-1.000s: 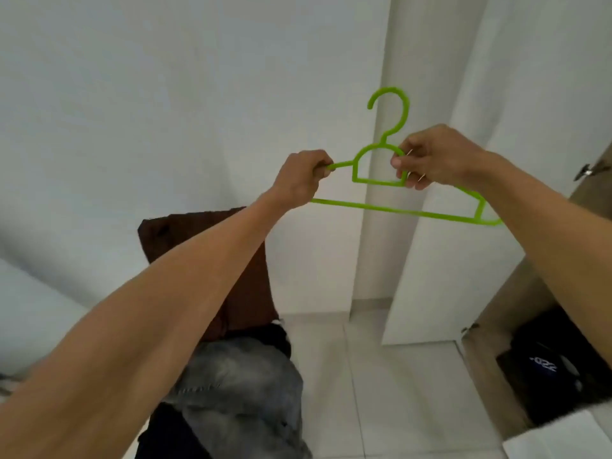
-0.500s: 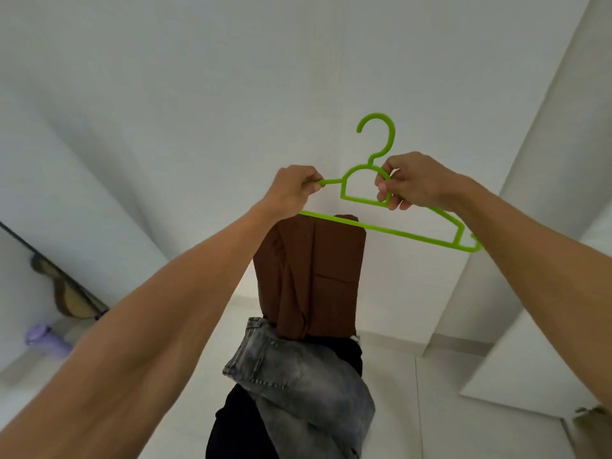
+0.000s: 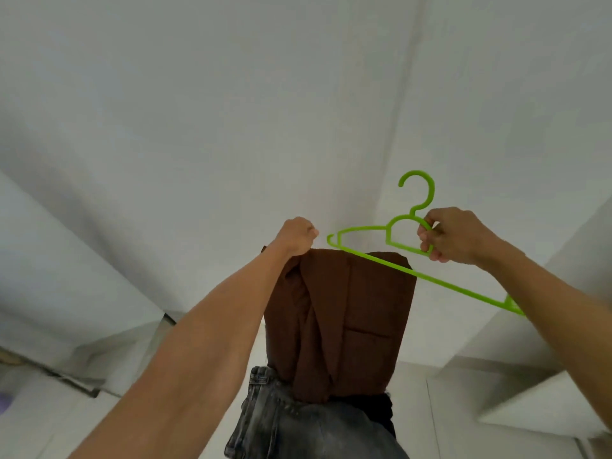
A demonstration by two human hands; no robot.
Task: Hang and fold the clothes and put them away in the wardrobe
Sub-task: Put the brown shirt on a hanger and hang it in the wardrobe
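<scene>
- hanger (image 3: 463,290): bright lime green all over, hook to bar; plain, no markings.
- brown garment (image 3: 347,319): deep chocolate brown, solid colour; folds read darker, near black-brown; one thin dark seam line across the right side.
- jeans (image 3: 298,425): washed grey-blue denim, mottled, with pale faded patches and darker charcoal streaks; seams darker, stitching lighter.
- black cloth (image 3: 381,412): flat black, no pattern seen.
- wall (image 3: 231,127): off-white to pale grey, plain, greyer in the shaded bands.
- floor (image 3: 457,435): white tiles, thin dark grout line.
- strip (image 3: 66,379), lower left: dark grey.
- blurred thing (image 3: 4,404), left edge: pale purple.
</scene>
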